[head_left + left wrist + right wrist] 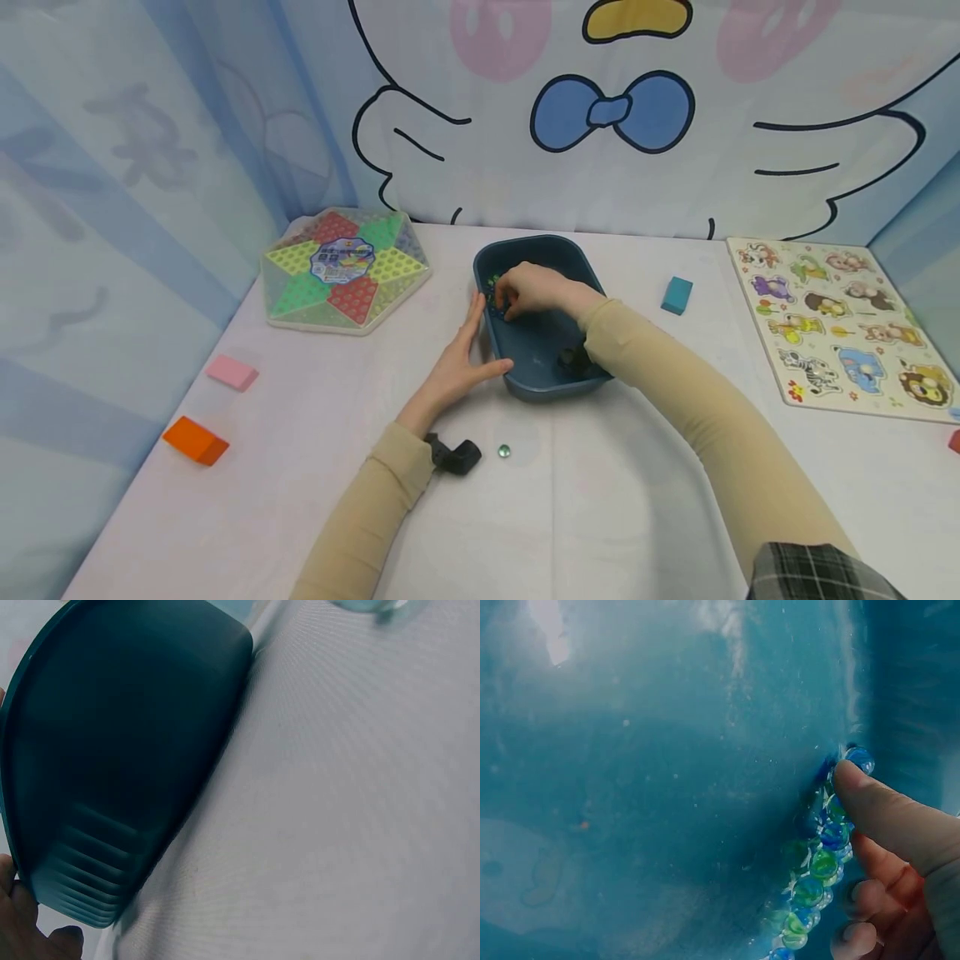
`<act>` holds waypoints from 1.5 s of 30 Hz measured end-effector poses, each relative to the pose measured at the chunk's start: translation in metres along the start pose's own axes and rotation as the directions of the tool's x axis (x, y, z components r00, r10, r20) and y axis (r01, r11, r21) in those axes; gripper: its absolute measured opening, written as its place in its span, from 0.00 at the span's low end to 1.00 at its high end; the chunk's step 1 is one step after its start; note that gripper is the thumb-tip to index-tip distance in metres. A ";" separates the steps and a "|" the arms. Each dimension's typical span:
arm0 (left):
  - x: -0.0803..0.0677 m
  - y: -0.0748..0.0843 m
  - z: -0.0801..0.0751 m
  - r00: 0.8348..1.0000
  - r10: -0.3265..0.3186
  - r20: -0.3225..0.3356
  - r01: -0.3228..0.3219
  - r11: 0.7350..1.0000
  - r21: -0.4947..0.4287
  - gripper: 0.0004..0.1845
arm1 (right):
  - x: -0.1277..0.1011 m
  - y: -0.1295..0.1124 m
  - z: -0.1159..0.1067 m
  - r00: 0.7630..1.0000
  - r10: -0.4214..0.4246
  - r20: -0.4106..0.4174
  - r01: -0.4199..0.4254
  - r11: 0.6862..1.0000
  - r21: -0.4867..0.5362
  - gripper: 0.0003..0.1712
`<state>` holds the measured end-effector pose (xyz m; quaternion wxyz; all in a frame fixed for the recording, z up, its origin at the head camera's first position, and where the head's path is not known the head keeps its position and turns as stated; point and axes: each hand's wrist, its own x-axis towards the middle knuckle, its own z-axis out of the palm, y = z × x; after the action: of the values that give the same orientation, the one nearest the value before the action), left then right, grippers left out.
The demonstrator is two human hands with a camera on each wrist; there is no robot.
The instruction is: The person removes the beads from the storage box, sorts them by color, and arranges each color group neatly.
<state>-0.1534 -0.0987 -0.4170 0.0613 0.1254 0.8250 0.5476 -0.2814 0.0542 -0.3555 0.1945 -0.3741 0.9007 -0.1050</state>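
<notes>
A dark blue-green plastic bin point(536, 350) stands on the table. My right hand point(536, 287) reaches inside, at its left end. There, blue and green glass marbles point(823, 864) lie in a row along the wall. In the right wrist view, the thumb and curled fingers are at the upper end of that row; they appear to pinch a marble, though the contact is partly hidden. My left hand point(457, 364) rests against the bin's near left side, fingers straight and thumb spread at the rim. One loose clear-green marble point(504, 451) lies on the table near the left wrist.
A hexagonal Chinese checkers box point(300, 312) is at back left; pink point(232, 372) and orange point(196, 441) blocks sit left. On the right are a teal block point(677, 296), an animal puzzle board point(840, 333) and a red block point(955, 441). A printed curtain point(645, 192) hangs behind.
</notes>
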 end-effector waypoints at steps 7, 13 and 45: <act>-0.002 0.000 0.002 1.000 0.000 -0.017 0.000 1.000 -0.009 0.52 | -0.003 -0.001 -0.002 0.999 -0.041 0.003 0.041 0.999 0.013 0.10; -0.001 0.000 0.002 1.000 -0.011 -0.014 0.011 1.000 0.002 0.52 | -0.014 0.002 -0.013 0.993 -0.109 -0.049 0.113 0.988 0.103 0.09; 0.000 -0.002 0.002 1.000 0.004 -0.026 -0.003 1.000 0.027 0.53 | -0.136 -0.051 -0.011 0.912 -0.351 -0.214 0.410 0.816 0.407 0.07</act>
<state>-0.1526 -0.0973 -0.4193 0.0480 0.1204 0.8328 0.5381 -0.1660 0.1159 -0.2917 0.1910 -0.4847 0.7701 -0.3681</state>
